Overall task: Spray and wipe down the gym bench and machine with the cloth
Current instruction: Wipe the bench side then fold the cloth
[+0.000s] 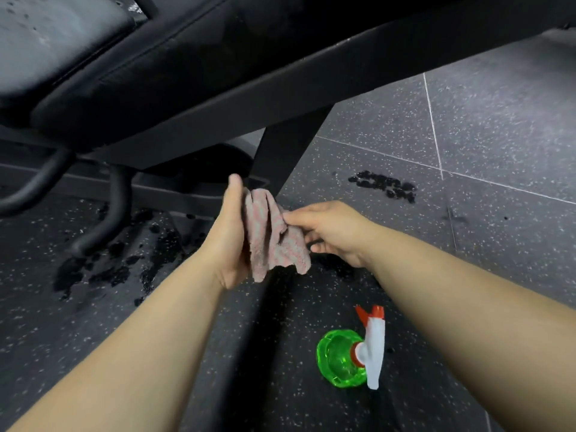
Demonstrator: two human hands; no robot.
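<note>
Head view. Left hand (229,241) upright at centre, gripping the pink-grey cloth (274,241) against the palm, fingers hidden behind the folds. Right hand (335,232) just to the right, pinching the cloth's right edge between thumb and forefinger, remaining fingers loosely curled. Cloth held clear of the floor, hanging crumpled between both hands. Green spray bottle (339,360) with white trigger on the speckled floor (498,120), near and right. Black bench pad (71,42), droplet-marked, far left; dark frame beam (280,88) beyond the hands. Wet patches (386,185) on the floor.
</note>
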